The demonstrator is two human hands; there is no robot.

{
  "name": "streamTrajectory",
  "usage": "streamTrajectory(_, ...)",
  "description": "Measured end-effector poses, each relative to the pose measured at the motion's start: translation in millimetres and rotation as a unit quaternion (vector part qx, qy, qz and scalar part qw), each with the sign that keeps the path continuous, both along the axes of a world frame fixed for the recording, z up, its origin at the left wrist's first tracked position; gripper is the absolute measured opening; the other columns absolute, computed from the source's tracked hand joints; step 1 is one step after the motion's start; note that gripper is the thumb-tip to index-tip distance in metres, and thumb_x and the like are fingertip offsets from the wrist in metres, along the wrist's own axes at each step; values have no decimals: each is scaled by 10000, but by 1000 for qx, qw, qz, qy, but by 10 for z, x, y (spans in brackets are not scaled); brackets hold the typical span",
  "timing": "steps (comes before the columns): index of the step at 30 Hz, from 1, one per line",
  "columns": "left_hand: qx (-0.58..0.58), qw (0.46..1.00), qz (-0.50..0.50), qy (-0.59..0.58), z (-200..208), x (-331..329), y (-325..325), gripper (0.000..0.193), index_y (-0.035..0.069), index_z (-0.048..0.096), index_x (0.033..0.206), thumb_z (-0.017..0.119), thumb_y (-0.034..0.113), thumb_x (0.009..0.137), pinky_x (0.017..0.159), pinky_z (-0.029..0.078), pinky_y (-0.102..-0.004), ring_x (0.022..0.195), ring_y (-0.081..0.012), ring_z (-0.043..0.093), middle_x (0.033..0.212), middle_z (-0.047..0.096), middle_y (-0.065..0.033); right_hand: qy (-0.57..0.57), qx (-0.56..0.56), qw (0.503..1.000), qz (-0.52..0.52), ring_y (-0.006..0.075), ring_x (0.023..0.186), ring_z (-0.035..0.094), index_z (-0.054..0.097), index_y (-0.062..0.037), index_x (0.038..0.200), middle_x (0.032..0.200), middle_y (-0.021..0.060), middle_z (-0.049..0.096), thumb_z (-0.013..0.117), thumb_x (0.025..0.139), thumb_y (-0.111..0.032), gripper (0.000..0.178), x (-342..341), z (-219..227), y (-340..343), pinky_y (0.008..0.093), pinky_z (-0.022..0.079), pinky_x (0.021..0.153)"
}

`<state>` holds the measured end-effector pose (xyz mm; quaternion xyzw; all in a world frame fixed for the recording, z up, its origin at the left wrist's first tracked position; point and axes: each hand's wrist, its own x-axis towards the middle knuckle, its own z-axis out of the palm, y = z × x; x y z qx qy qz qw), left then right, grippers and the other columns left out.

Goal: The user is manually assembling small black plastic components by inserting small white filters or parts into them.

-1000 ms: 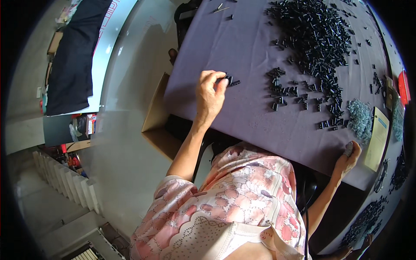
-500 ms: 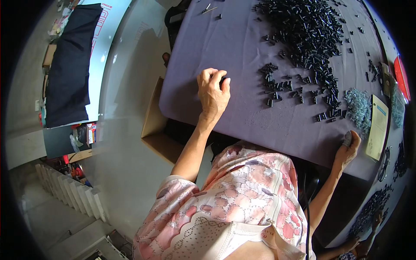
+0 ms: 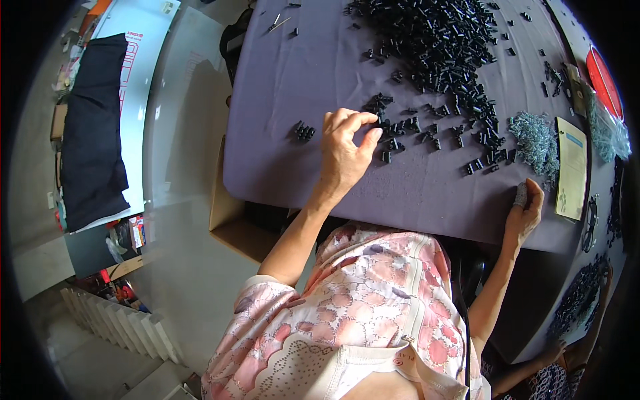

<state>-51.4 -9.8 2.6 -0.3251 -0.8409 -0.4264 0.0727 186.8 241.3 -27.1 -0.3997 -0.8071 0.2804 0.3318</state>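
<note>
My left hand (image 3: pixel 348 148) is over the table with thumb and forefinger apart, so it is open. Its fingertips come up to a loose cluster of small black cylindrical parts (image 3: pixel 402 126), and I cannot tell if they touch one. A small group of similar black parts (image 3: pixel 304 131) lies left of this hand. At the table's near right edge my right hand (image 3: pixel 525 217) has its fingers curled together, one digit in a grey covering (image 3: pixel 520 195). Anything between those fingers is hidden. Just beyond it is a heap of tiny silvery-blue pieces (image 3: pixel 535 141).
A big pile of black parts (image 3: pixel 433 47) covers the far middle of the purple-grey tablecloth (image 3: pixel 287 73). Thin metal tools (image 3: pixel 277 25) lie far left. A yellowish card (image 3: pixel 571 170) and glasses (image 3: pixel 591 223) are at right. Another person's arm (image 3: pixel 533 368) shows lower right.
My left hand has moved right, and its closed fingers have parted. A group of black parts now lies where it was. The view has shifted slightly; my right hand stays by the table edge.
</note>
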Motion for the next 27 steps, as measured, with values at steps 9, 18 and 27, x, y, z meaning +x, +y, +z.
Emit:
streamTrajectory(9, -37, 999, -7, -16, -118, -5, 221, 211, 102, 645, 845, 722, 59, 654, 713, 422, -348, 764, -223, 520, 767, 570, -21, 3, -15, 1000, -2, 167, 866, 570, 576, -26, 1021, 911, 59, 579, 426, 699, 153, 398, -2, -17, -8, 264, 444, 820)
streamTrajectory(18, 15, 998, -2, -63, -102, -63, 125, 236, 82, 652, 914, 706, 19, 693, 641, 438, -294, 746, -175, 536, 771, 575, -17, 31, -9, 999, 1, 143, 893, 528, 557, -23, 1035, 953, 52, 549, 352, 706, 155, 426, 7, -10, -56, 258, 421, 836)
streamTrajectory(27, -28, 999, -28, -20, -192, -50, 193, 176, 103, 650, 828, 715, 66, 669, 716, 435, -362, 801, -247, 532, 785, 564, -39, 71, -36, 944, 320, 218, 796, 547, 599, -13, 945, 861, 90, 536, 425, 586, 181, 444, -955, 719, -726, 276, 451, 706)
